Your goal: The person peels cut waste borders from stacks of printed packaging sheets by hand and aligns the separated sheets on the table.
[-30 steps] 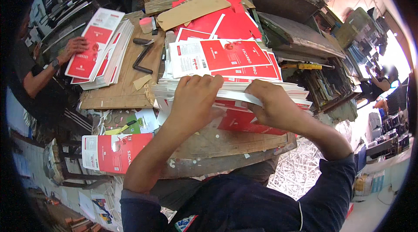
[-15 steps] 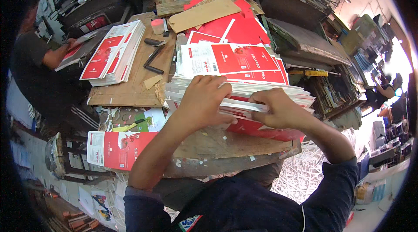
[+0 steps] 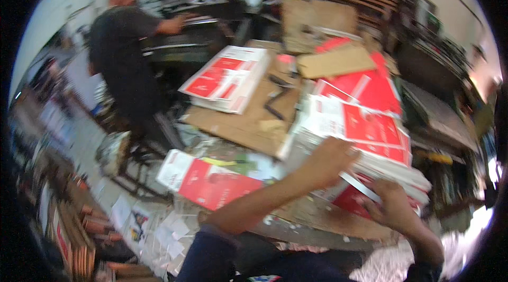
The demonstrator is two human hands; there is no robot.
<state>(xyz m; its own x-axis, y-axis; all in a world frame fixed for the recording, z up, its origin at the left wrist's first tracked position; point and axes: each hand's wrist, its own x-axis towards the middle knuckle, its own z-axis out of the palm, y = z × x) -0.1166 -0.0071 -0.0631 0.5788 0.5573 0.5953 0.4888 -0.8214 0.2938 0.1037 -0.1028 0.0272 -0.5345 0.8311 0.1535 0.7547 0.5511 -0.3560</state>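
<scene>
A tall stack of red and white printed sheets [image 3: 371, 128] stands on the right part of the wooden table. My left hand [image 3: 332, 163] rests at its near left edge, fingers curled at a thin white sheet edge [image 3: 361, 187]. At the other end of that edge, my right hand [image 3: 394, 203] pinches it between thumb and fingers. A red face shows below the white edge, tilted against the front of the stack. Motion blur hides how many sheets are between my fingers.
Another pile of printed sheets [image 3: 227, 78] lies at the table's far left, beside a black angled tool [image 3: 276, 97]. A red and white sheet [image 3: 211, 181] sits at the near left. Brown cardboard [image 3: 337, 61] lies behind the stack. A person [image 3: 127, 54] stands at far left.
The view has swung left, so the table appears farther right and the co-worker shows more fully. Both my hands stay at the stack's near side, still at the white edge.
</scene>
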